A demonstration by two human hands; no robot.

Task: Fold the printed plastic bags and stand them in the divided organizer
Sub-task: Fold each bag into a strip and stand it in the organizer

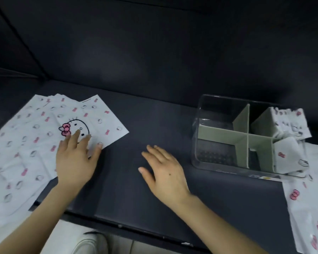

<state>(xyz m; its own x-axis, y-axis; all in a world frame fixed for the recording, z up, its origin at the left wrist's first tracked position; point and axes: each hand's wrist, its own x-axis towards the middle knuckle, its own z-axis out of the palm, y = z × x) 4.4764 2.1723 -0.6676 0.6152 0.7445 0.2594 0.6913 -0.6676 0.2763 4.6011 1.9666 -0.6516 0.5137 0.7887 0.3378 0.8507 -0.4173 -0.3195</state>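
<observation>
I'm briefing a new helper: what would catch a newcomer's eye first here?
The spread of white printed bags at left, the left hand resting flat on the top one. Then the clear divided organizer at right, with folded bags standing in its right-side compartments. The right hand is open between them.

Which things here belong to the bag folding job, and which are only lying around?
For the job:
- stack of flat bags, left hand resting on it
- right hand
- organizer
- folded bags in its right compartments

Only lying around:
- white shoe
- dark cushions behind
</observation>
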